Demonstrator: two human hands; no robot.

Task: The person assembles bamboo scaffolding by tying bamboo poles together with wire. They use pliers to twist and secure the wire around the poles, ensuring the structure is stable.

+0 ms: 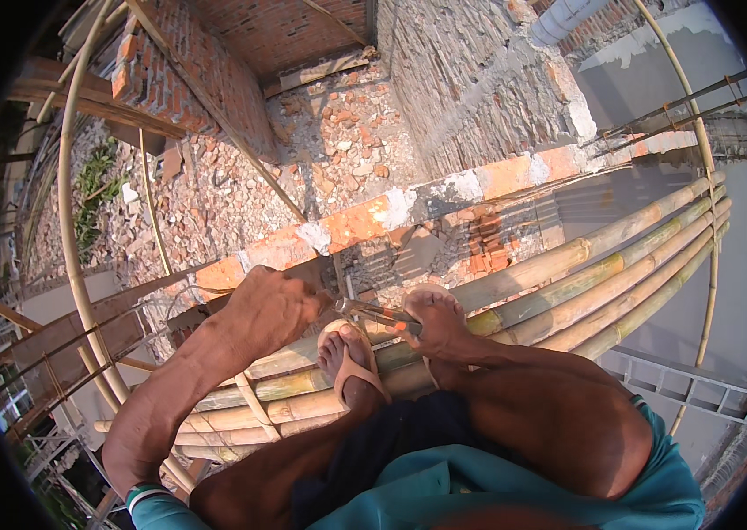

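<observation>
The left hand (263, 309) is closed in a fist at the brick wall top (364, 219), apparently gripping thin wire or a rod end beside the steel bars (99, 329) — what it holds is too small to confirm. Just to its right, the pliers (373, 313) lie nearly level, nose toward the left fist. The right hand (439, 329) is closed around their orange-tipped handles.

Judgement: keep the nose square to the work, squeeze steadily, and hold the left fist taut so the work does not slip.

Footing — 1 foot in a tan sandal (351, 358) rests on a platform of bamboo poles (585, 283) lashed side by side, running up to the right. There is no worktop.

Surroundings: brick rubble (338, 141) lies well below behind the wall, a bare brick wall (470, 79) rises beyond, and a grey slab (744, 265) sits right of the poles.
</observation>
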